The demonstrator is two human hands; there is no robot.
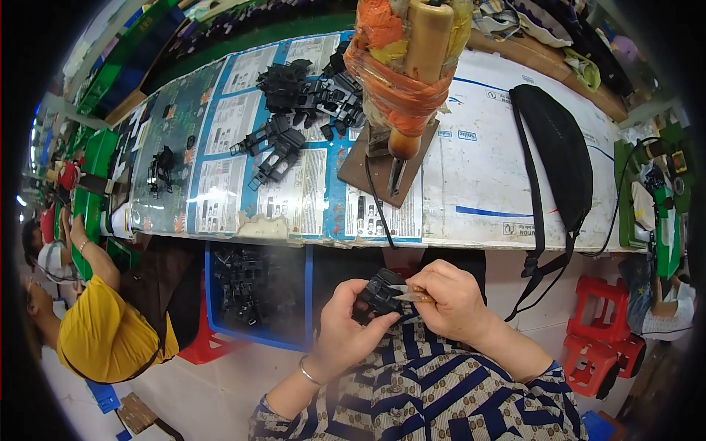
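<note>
In my left hand, above my lap, is a black moulded plastic part, gripped between thumb and fingers. My right hand is closed round a small knife with a pale metal blade; most of its handle is hidden in the fist. The blade lies against the right side of the part, close to my left thumb. A pile of similar black plastic parts covers the far middle of the table, and more lie in a blue-rimmed bin left of my lap.
A soldering-iron-like tool wrapped in orange tape stands on a brown base, its cord hanging over the front edge. A black bag lies at the right, strap dangling. Red stools stand right; a person in yellow sits left.
</note>
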